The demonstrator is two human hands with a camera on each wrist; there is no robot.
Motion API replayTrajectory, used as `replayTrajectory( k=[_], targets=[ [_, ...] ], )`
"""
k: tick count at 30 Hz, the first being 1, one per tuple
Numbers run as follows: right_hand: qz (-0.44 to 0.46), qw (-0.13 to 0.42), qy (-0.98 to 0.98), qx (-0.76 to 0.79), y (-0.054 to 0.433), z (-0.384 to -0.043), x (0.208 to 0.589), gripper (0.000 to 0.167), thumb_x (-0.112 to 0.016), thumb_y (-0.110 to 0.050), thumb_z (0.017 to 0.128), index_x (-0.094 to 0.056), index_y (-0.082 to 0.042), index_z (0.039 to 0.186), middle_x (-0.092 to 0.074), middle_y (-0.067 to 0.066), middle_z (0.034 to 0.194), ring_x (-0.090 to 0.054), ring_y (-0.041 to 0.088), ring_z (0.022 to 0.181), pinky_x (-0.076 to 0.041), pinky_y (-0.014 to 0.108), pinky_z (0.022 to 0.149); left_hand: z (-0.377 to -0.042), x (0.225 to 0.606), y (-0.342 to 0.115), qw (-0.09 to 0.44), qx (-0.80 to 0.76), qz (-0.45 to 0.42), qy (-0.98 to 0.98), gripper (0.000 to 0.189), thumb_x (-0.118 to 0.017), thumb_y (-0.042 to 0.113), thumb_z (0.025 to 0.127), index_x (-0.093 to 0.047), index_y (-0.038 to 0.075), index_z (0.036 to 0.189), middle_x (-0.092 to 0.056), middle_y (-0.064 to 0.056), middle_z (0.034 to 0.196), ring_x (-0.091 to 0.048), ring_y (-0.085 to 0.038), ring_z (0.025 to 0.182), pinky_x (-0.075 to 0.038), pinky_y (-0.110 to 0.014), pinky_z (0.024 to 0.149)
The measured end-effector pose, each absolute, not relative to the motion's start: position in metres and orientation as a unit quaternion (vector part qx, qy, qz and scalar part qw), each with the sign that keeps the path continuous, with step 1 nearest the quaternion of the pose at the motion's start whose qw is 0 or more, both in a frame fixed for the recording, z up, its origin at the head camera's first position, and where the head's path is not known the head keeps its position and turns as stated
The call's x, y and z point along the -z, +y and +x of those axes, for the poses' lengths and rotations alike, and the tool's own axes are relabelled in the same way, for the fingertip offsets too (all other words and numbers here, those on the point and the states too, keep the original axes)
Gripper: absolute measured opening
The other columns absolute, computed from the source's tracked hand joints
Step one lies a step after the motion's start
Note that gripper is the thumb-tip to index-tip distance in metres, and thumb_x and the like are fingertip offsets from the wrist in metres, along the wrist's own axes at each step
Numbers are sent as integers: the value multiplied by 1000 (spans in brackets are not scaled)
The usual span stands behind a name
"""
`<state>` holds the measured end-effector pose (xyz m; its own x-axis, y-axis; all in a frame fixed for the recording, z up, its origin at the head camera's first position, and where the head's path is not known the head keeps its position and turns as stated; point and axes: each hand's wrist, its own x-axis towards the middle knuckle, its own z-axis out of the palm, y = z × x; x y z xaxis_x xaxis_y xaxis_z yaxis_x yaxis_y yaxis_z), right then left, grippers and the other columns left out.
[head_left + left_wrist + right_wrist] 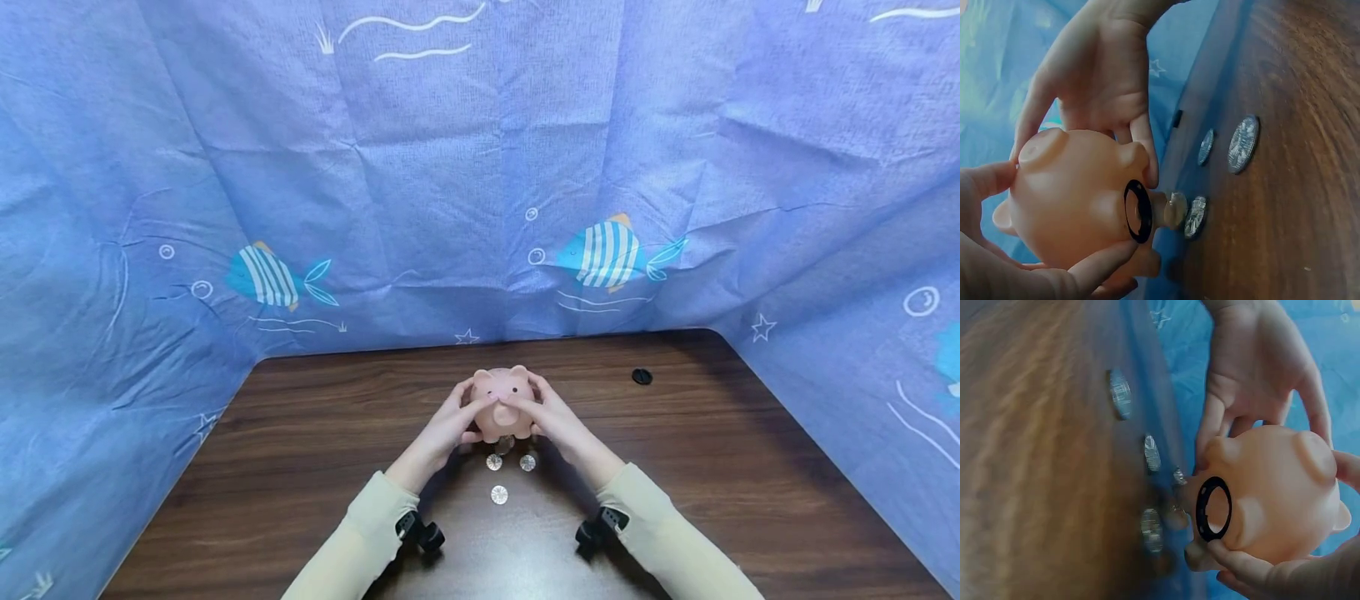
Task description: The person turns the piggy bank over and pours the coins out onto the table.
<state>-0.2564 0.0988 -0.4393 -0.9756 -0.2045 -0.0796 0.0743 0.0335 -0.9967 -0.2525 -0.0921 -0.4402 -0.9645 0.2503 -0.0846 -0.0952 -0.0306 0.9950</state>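
Note:
Both hands hold a pink piggy bank [497, 379] upright, its snout toward me, low over the table. My left hand [448, 423] grips its left side and my right hand [561, 423] its right side, thumbs across the face near the snout. In the left wrist view a black ring [1148, 209] lines the round hole in the belly. Blurred coins [1179, 476] show just under the hole. Beneath and in front of the bank lie several silvery coins, among them one left coin [493, 462], one right coin [528, 462] and one nearer coin [499, 495].
A round black plug [642, 376] lies on the dark wooden table [315, 467] at the back right. Blue fish-print cloth [450, 208] hangs behind the table and along both sides. Each wrist wears a small black camera [430, 537].

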Motion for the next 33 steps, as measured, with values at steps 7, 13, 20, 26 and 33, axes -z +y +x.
replayTrajectory(
  k=[7,13,20,26,33],
  targets=[
    [-153,-41,735,659,102,-233,384,83,-77,-31,91,-30,-21,158,-43,10,150,-54,28,123,-52,38,95,-231,383,-92,-9,-687,159,709,77,-71,25,95,-29,15,158,-43,-14,151,-55,-31,124,-53,-40,95],
    [-452,-380,624,511,104,-203,335,91,-82,-37,85,-32,-1,151,-27,21,160,-38,39,140,-43,44,109,-198,330,-98,-285,-557,462,628,89,-80,30,88,-29,7,157,-25,-21,160,-38,-39,140,-46,-41,106],
    [-415,-378,643,520,105,-214,356,91,-80,-41,86,-32,-1,152,-29,20,159,-40,39,139,-41,46,110,-204,346,-92,-257,-570,423,656,87,-79,30,89,-29,9,158,-26,-19,160,-39,-38,139,-49,-42,103],
    [-130,-55,732,667,99,-238,403,75,-70,-30,96,-30,-17,157,-44,13,149,-56,29,119,-54,40,90,-238,394,-83,4,-700,118,705,75,-71,30,95,-32,14,157,-42,-14,151,-59,-27,116,-55,-37,87],
    [-47,73,701,707,99,-254,431,73,-66,-25,97,-28,-6,156,-41,20,147,-60,23,104,-52,28,71,-259,430,-82,124,-739,40,661,76,-64,30,97,-24,5,156,-38,-23,149,-64,-24,98,-60,-35,71]
  ],
)
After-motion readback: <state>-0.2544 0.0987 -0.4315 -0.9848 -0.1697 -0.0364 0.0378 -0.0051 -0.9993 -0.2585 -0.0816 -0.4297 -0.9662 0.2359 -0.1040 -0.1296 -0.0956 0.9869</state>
